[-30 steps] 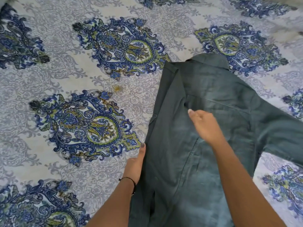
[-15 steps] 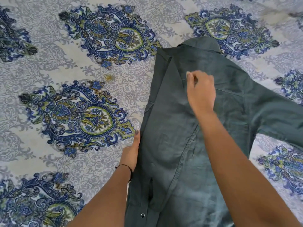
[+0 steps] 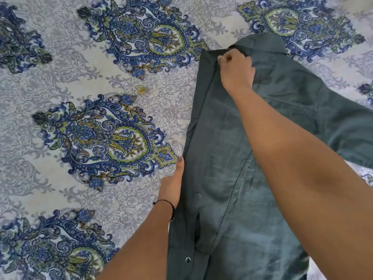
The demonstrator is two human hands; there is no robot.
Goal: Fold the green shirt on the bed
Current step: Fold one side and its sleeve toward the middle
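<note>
Folding from here, you risk dragging the whole green shirt point(image 3: 222, 158) sideways if your right hand point(image 3: 236, 71) pulls at the shoulder while the left edge is only lightly pinned; the folded-over panel would then skew and the long crease running from twelve to six o'clock would go crooked. The sleeve point(image 3: 347, 128) spread out toward three o'clock is loose and could bunch under the body if you sweep across it carelessly. The soft fabric near the collar point(image 3: 260, 40) also looks ready to wrinkle under a tight pinch.

The shirt lies on the patterned bed sheet point(image 3: 80, 87), right of centre, collar at about one o'clock and hem running out of view at six.

Your right hand is curled nearly closed at the shoulder just below the collar, fingertips pinched on a fold of the cloth there. Your left hand point(image 3: 173, 184), with a thin black wristband point(image 3: 168, 207), lies flat and open along the shirt's nine o'clock edge, fingers straight, apparently pressing the edge against the sheet and gripping nothing.
</note>
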